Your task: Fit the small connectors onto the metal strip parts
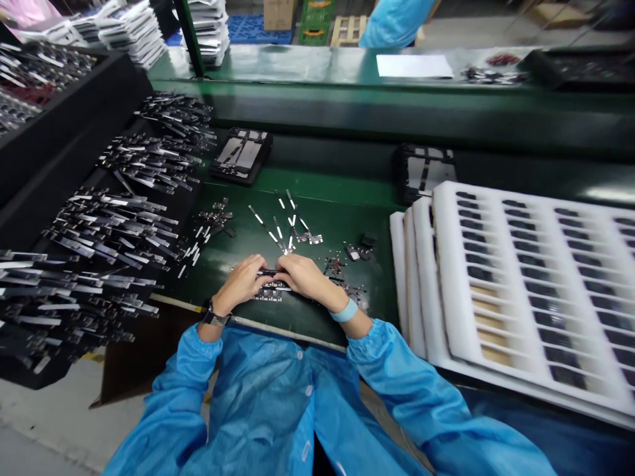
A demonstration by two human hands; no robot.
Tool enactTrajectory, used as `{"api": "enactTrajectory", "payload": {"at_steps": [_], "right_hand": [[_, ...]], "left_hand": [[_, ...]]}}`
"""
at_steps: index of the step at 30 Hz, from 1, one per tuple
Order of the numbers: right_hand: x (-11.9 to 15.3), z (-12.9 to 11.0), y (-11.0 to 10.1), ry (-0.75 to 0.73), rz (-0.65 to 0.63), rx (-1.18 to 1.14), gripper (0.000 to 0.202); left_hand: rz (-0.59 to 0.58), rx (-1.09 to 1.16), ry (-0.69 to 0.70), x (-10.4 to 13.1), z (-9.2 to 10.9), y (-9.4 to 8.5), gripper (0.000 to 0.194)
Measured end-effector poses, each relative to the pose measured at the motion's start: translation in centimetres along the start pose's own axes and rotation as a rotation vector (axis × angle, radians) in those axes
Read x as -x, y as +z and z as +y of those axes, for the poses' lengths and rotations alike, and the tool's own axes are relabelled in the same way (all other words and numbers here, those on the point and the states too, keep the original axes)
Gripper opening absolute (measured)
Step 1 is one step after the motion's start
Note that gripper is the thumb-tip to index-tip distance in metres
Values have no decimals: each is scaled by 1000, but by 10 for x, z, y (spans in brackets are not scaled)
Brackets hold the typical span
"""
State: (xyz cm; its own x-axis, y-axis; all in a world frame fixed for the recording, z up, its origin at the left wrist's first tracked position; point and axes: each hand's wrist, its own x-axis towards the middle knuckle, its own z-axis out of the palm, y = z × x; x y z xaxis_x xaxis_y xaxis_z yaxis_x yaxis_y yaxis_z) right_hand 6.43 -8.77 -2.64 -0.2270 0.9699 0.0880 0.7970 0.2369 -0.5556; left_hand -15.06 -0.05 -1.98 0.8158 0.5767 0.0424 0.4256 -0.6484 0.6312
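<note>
My left hand [241, 282] and my right hand [303, 276] meet over the near edge of the green worktable [342, 218]. Together they pinch a small dark flat part [269, 274] with silvery strips, held just above the table. More small dark parts [270, 293] lie under and beside the hands. Thin loose strips [285, 225] lie scattered a little beyond my fingers. I wear blue sleeves, a watch on the left wrist and a blue band on the right.
Heaps of black-and-silver strip parts [106, 231] fill the left side. A stack of white foam trays [520, 284] with dark slots stands at right. Two black trays [241, 154] [424, 170] sit farther back. Another person in blue [394, 23] stands beyond the far bench.
</note>
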Motion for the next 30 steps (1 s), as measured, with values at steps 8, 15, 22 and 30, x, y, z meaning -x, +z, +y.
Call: {"api": "enactTrajectory", "payload": {"at_steps": [8, 15, 22, 30], "right_hand": [[2, 9, -21, 11, -108, -298, 25], [4, 8, -26, 58, -111, -309, 30], [3, 2, -23, 108, -54, -180, 20], [4, -2, -20, 100, -85, -23, 17]], "left_hand": [[-84, -57, 91, -8, 15, -13, 12], [-95, -100, 71, -14, 19, -16, 14], [-31, -80, -82, -9, 17, -6, 13], [-92, -112, -125, 7, 6, -28, 14]]}}
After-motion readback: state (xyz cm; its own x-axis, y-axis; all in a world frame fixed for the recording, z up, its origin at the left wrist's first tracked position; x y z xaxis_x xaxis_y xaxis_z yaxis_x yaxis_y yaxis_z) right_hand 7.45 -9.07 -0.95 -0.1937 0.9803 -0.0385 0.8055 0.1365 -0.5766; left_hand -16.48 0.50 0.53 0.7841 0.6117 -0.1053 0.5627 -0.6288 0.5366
